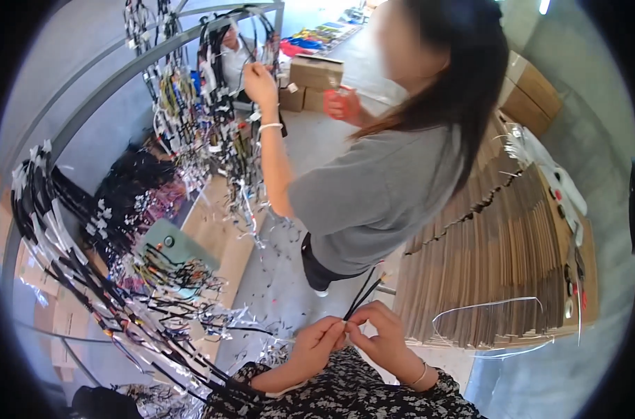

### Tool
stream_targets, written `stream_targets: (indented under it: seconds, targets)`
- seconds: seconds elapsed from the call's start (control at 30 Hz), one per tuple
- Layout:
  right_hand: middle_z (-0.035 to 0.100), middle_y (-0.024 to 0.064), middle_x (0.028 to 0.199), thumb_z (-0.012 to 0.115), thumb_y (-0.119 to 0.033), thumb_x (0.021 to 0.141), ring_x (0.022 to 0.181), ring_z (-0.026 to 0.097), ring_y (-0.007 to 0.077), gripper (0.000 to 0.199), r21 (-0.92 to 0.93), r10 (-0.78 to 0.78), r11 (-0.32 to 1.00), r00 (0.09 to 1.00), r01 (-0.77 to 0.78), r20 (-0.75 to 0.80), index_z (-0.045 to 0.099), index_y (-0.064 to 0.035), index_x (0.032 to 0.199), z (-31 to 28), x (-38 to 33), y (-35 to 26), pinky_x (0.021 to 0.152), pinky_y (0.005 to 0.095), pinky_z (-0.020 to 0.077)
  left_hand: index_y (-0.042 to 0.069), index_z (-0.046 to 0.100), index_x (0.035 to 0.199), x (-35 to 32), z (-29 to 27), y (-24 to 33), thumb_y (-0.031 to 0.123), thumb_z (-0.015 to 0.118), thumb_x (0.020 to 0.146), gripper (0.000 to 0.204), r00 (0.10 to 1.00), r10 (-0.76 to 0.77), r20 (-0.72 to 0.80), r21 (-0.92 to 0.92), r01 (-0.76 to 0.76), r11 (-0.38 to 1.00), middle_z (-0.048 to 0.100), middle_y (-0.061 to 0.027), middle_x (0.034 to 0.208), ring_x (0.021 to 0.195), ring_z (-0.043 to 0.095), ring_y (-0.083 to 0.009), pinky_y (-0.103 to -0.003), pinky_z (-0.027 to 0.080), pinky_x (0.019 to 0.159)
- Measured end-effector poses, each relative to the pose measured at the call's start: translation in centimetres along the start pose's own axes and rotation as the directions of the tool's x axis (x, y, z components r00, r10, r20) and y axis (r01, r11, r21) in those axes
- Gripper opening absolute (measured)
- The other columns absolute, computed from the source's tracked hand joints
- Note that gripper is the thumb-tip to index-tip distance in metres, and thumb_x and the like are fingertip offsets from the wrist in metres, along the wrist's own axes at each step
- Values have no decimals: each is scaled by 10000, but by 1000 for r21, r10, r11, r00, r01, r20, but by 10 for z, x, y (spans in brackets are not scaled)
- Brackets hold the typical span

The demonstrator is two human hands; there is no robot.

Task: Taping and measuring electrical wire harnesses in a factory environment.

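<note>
My left hand (317, 343) is closed around a black cable harness (360, 299), low in the middle of the view. Two or so black cable ends stick up and to the right from the fingers, with small coloured tips. My right hand (385, 340) meets the left one, its thumb and forefinger pinched on the harness at the point where the cables come out. The fingers hide what lies between them. Another black cable (251, 329) with a pale end reaches toward my left hand from the left.
Thick bundles of black cables (48, 209) hang from a grey metal rack (97, 108) on the left. A co-worker in a grey shirt (394, 181) stands ahead, one hand raised at hanging harnesses (223, 119). Stacked flat cardboard (485, 265) stands right, a white strap loop (488, 304) on it.
</note>
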State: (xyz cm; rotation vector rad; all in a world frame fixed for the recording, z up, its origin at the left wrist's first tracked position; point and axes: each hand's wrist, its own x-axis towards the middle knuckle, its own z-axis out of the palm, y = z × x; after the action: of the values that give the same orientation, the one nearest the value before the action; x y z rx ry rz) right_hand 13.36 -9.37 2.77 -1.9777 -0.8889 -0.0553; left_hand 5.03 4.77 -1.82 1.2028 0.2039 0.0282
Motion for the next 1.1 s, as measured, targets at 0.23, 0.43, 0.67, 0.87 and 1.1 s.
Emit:
stream_targets:
  seconds: [0.23,0.43,0.67,0.87,1.1]
  targets:
    - [638,80,815,744,-6,709,769,617,274,175,-50,-18,999,997,15,-76,601,-48,802,2,-10,-2,670,360,506,-1,635,989,-3,3,1,163,518,1040,208,998,-18,53,88,14,996,549,17,713,636,472,-54,-214,390,575]
    - [620,81,787,741,-1,700,737,597,274,165,-26,-12,1000,988,8,-154,599,-42,773,9,-12,-2,645,353,481,-13,638,981,-2,4,1,165,515,1042,224,999,10,52,111,-15,994,554,11,720,648,484,-60,-221,393,579]
    - [593,73,771,685,36,709,709,566,183,134,82,86,994,972,-70,-219,578,-26,761,17,-25,4,639,289,443,-3,634,1010,-2,2,2,197,526,1029,228,987,98,125,276,-130,952,570,-36,678,605,529,-117,-278,430,566]
    - [623,73,795,708,9,710,731,602,176,138,325,262,927,943,-187,-204,591,-16,779,22,-36,11,668,291,475,4,644,1015,-5,0,3,177,556,1005,194,970,179,167,384,-231,894,602,-100,709,605,587,-231,-328,466,581]
    - [629,64,801,697,20,707,730,606,152,146,299,342,917,906,-264,-250,596,-13,808,21,-39,17,683,284,487,0,646,1024,-9,0,3,172,566,1000,192,955,222,198,411,-286,865,626,-121,750,645,615,-247,-338,474,596]
